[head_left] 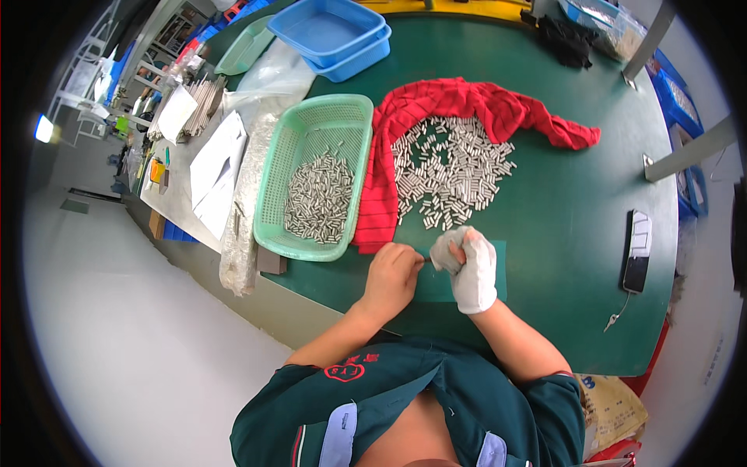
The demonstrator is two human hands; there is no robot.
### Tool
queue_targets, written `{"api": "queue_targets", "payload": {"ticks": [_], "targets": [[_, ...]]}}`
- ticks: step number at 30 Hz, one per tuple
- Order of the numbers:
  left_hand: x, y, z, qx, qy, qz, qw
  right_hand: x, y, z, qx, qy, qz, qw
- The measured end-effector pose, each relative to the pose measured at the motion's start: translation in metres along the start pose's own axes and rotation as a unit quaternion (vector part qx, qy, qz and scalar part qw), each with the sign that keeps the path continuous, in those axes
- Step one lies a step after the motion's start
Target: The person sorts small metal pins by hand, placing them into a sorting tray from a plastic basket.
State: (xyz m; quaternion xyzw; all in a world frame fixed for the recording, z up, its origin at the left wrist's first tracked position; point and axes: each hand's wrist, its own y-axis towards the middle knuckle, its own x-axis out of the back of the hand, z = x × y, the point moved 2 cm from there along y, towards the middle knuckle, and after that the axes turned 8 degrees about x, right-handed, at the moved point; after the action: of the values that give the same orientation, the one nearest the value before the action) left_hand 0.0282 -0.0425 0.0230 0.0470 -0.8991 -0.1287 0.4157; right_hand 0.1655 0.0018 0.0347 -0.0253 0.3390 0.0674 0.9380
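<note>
My bare left hand (391,280) is closed in a pinch at the near side of the table, beside the corner of a red striped cloth (379,210). Whatever sits between its fingertips is too small to name. Close on its right, my right hand (473,276) wears a white glove with some fingertips bare; its fingers are curled in and hide what they may hold. Both hands are over a green mat (498,272). Beyond them lies a spread of short silvery metal pins (463,175), bordered by the cloth on the left and far sides.
Left of the cloth stands a light green mesh basket (272,179) with many metal pins (319,198) in it. Stacked blue trays (327,31) are at the far left. A phone (637,253) with a key (612,321) lies at right, near metal posts (689,156).
</note>
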Motion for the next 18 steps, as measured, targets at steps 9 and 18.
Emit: {"api": "queue_targets", "payload": {"ticks": [9, 18], "targets": [[0.002, -0.001, -0.002, -0.016, 0.0, -0.032, 0.999, -0.001, -0.006, -0.002, 0.026, -0.016, 0.036, 0.999], [0.005, 0.0, 0.002, -0.007, -0.016, -0.017, 1.0, 0.0, 0.008, 0.007, 0.009, 0.101, 0.042, 0.994]]}}
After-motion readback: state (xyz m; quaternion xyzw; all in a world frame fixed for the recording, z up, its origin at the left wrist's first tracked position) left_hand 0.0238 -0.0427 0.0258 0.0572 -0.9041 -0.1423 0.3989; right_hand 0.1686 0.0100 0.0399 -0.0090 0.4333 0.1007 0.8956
